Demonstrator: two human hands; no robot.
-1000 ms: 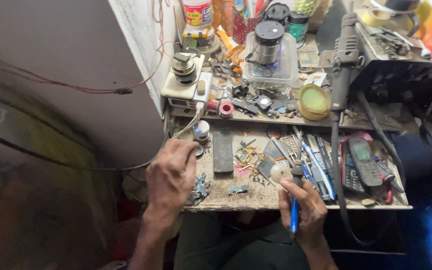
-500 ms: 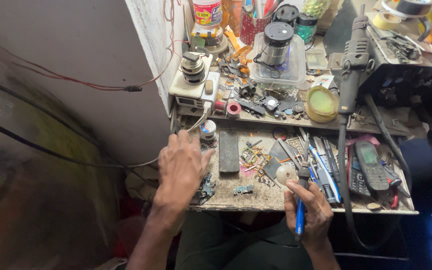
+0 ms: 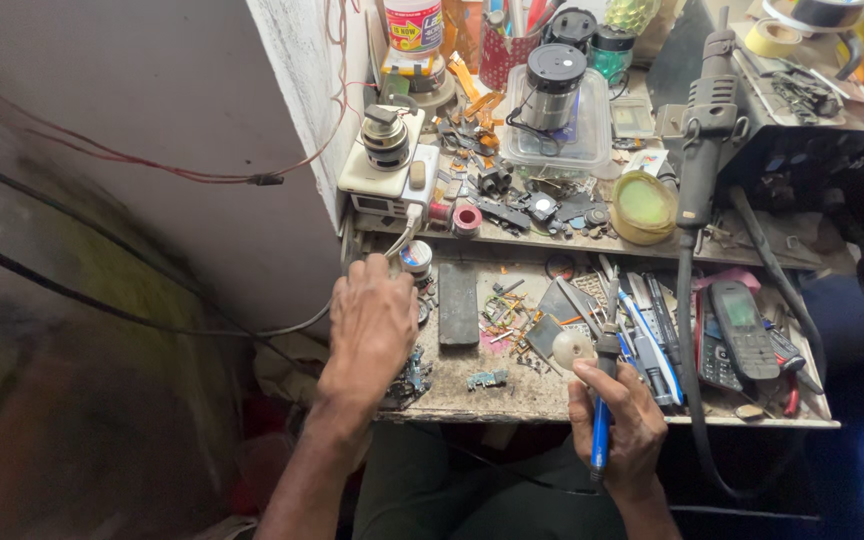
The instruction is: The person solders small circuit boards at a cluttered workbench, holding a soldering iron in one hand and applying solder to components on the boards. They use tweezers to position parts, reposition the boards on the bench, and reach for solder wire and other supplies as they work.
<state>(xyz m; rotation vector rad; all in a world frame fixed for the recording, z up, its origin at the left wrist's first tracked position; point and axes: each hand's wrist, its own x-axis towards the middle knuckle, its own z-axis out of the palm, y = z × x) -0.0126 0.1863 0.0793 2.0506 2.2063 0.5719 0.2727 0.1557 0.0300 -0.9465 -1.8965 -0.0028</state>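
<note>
My left hand [image 3: 372, 325] lies palm down on the left end of a cluttered workbench [image 3: 512, 395], fingers spread, fingertips near a small round tin [image 3: 415, 257]. Whether it holds anything under the palm is hidden. My right hand [image 3: 627, 425] at the bench's front edge grips a blue-handled tool [image 3: 600, 440] pointing downward, and a pale round object [image 3: 571, 349] sits at its thumb. A small circuit board [image 3: 487, 379] lies between the hands. A dark flat bar [image 3: 458, 303] lies just right of my left hand.
An old keypad phone [image 3: 739, 325] and several pens and tools [image 3: 647, 330] lie on the right. A hot-air handle [image 3: 707, 130] with a cable hangs over the shelf. A green-filled round tin [image 3: 642, 205], a clear box [image 3: 562, 125] and jars crowd the back. A white wall stands left.
My left hand has moved slightly forward along the bench's left end toward the small tin. The right hand keeps holding the blue tool in much the same place.
</note>
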